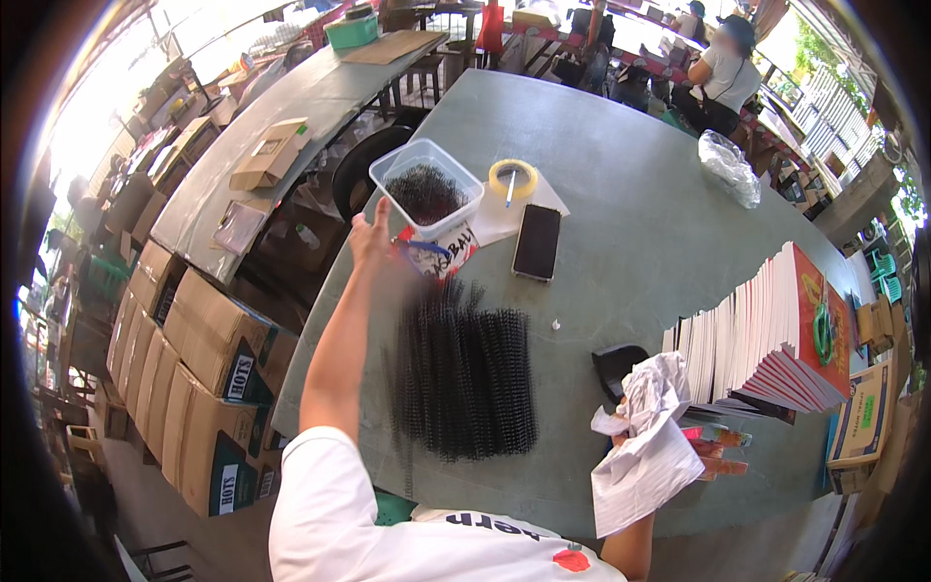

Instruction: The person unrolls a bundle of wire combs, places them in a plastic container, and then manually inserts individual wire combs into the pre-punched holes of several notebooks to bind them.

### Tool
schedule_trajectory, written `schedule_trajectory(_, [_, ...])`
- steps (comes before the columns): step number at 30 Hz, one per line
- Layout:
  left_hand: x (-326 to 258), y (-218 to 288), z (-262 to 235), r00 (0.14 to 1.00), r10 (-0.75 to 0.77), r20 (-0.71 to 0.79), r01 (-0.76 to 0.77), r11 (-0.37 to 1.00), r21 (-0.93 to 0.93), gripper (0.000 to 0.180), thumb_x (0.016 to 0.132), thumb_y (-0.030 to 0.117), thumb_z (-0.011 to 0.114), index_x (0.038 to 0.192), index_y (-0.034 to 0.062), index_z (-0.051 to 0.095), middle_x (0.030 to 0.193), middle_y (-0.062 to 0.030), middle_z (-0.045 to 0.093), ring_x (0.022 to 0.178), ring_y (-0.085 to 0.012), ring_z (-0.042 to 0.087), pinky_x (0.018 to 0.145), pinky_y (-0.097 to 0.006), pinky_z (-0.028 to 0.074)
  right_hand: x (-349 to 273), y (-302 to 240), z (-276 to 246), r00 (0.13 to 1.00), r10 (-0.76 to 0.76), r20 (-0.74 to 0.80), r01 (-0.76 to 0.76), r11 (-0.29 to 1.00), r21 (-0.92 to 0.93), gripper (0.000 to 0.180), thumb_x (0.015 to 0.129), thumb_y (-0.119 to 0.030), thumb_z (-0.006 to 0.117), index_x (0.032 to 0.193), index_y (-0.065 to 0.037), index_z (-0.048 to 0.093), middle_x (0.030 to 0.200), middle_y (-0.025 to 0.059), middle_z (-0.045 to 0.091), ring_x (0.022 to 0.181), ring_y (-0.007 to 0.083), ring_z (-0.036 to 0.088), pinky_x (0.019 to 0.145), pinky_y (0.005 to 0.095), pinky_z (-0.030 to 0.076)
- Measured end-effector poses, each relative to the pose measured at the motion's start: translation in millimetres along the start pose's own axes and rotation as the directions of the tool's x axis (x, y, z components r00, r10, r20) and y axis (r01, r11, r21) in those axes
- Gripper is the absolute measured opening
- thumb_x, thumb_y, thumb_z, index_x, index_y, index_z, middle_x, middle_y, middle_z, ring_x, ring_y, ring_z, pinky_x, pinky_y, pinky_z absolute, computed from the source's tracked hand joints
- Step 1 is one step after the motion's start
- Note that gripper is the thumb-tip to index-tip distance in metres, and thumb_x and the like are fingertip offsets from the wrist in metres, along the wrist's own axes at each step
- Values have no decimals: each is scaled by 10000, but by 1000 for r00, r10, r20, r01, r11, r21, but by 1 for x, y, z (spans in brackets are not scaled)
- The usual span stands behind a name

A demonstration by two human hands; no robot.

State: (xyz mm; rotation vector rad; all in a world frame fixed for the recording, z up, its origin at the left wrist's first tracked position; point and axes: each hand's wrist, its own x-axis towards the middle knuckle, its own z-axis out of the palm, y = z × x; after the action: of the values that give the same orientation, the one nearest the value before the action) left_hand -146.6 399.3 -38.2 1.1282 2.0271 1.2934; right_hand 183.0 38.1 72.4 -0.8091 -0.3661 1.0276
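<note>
Nearest the body, the right hand [621, 441] is closing around a crumpled wad of white paper [648, 436], holding it up over the near edge of the grey-green table [640, 242]; the fingers are mostly hidden behind the paper, but the grip is clearly shut on it. Just beyond the paper a small black holder [616, 367] is sitting on the table, and to the right a slanting stack of white booklets [752, 344] with an orange cover is leaning beside some orange pens [718, 456]. Left of centre, a row of black spiral binding coils [464, 373] is lying flat on the table, well apart from the paper. The left arm is stretching forward past the coils, and the left hand [371, 238] is hanging open with fingers spread, gripping nothing, just beside a clear plastic tub [427, 189] holding small black pieces. A red-and-white packet [441, 257] is lying under the tub's near side. Further on, a black phone [536, 242] is resting face down next to a roll of tape [512, 179] with a pen across it. A clear bag [729, 167] is lying toward the far right edge. Cardboard boxes [194, 388] are standing stacked on the floor at left, and a seated person [722, 82] is working at the far end.
</note>
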Motion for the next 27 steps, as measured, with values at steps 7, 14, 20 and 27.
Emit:
schedule_trajectory(7, [93, -21, 12, 941, -23, 338, 47, 997, -63, 207, 773, 88, 487, 888, -84, 479, 834, -212, 554, 559, -370, 619, 448, -438, 542, -13, -6, 12, 995, 64, 77, -68, 996, 59, 505, 805, -224, 633, 1211, -30, 403, 995, 69, 543, 838, 148, 569, 728, 281, 486])
schedule_trajectory(14, [-69, 142, -138, 874, 230, 429, -257, 966, 4, 256, 759, 93, 410, 962, -6, 530, 681, -136, 563, 500, -247, 621, 360, -339, 491, -47, -35, -10, 999, -33, 31, 31, 998, 50, 510, 801, -211, 638, 1213, -27, 400, 1000, 71, 542, 846, 148, 568, 740, 280, 484])
schedule_trajectory(20, [-250, 179, -246, 569, 240, 787, -476, 876, 76, 433, 687, 65, 434, 1089, 14, 588, 616, -71, 597, 498, -134, 571, 445, -273, 455, -100, -107, -32, 976, -219, 12, 217, 974, 65, 516, 798, -200, 643, 1215, -25, 397, 1004, 72, 540, 852, 148, 567, 750, 278, 481])
schedule_trajectory(27, [-487, 143, -185, -23, 158, 987, -418, 895, -153, 446, 676, 68, 602, 1120, 40, 580, 617, -23, 578, 476, -72, 508, 450, -241, 426, -220, -184, -125, 912, -376, -166, 366, 927, -85, 522, 794, -187, 649, 1218, -22, 393, 1009, 73, 539, 859, 148, 565, 762, 276, 478])
